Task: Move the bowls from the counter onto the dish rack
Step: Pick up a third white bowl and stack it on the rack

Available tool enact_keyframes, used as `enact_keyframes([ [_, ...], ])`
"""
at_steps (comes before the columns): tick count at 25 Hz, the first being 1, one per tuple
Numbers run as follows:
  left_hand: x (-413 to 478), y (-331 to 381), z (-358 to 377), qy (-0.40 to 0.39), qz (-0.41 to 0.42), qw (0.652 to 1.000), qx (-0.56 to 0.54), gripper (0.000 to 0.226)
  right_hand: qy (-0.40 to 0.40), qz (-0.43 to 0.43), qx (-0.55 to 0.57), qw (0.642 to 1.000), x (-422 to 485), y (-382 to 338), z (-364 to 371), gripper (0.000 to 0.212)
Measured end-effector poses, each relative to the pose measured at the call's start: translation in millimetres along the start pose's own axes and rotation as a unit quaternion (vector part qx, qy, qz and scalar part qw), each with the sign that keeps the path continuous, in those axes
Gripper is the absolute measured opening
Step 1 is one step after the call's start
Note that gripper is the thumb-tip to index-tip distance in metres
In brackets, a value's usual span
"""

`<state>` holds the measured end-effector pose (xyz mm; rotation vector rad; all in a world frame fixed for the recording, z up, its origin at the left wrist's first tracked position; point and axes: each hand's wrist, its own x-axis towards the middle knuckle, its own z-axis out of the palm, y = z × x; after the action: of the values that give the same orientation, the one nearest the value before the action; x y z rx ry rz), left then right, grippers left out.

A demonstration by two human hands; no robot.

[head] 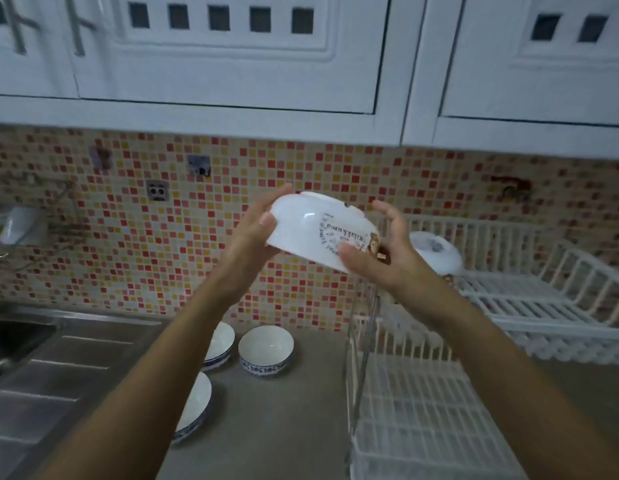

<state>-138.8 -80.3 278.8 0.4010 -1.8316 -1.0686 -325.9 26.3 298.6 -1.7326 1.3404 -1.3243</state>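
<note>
I hold a white bowl with printed lettering (308, 230) upside down and tilted, high above the counter. My left hand (256, 226) grips its left side and my right hand (380, 251) grips its right side. A white two-tier dish rack (550, 299) stands at the right; one inverted white bowl (436, 251) rests on its upper tier, just behind my right hand. Three white bowls with blue-patterned rims sit upright on the counter: one (266, 349) in the middle, one (220, 344) partly behind my left forearm, and one (194, 407) nearer me.
A steel sink with a ribbed drainboard (52, 368) lies at the left. The grey counter (284, 427) runs between the sink and the rack's lower tier (415, 410). White wall cabinets (232, 57) hang overhead above the mosaic-tiled wall.
</note>
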Motion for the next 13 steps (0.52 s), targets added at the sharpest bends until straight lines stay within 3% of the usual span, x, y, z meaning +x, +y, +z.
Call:
enact_keyframes([
  [3, 27, 21, 33, -0.064, 0.071, 0.993, 0.076, 0.066, -0.012, -0.017, -0.071, 0.997, -8, -2, -68, 0.11],
  [6, 54, 25, 60, -0.136, 0.047, 0.975, 0.167, 0.088, 0.035, -0.061, -0.214, 0.974, -12, 6, -114, 0.127],
  [9, 78, 26, 99, -0.175, 0.063, 0.932, 0.311, 0.112, 0.057, -0.133, -0.372, 0.917, -13, 27, -149, 0.134],
  [13, 90, 15, 147, -0.164, 0.091, 0.899, 0.395, 0.116, 0.045, -0.144, -0.436, 0.887, -14, 62, -178, 0.13],
])
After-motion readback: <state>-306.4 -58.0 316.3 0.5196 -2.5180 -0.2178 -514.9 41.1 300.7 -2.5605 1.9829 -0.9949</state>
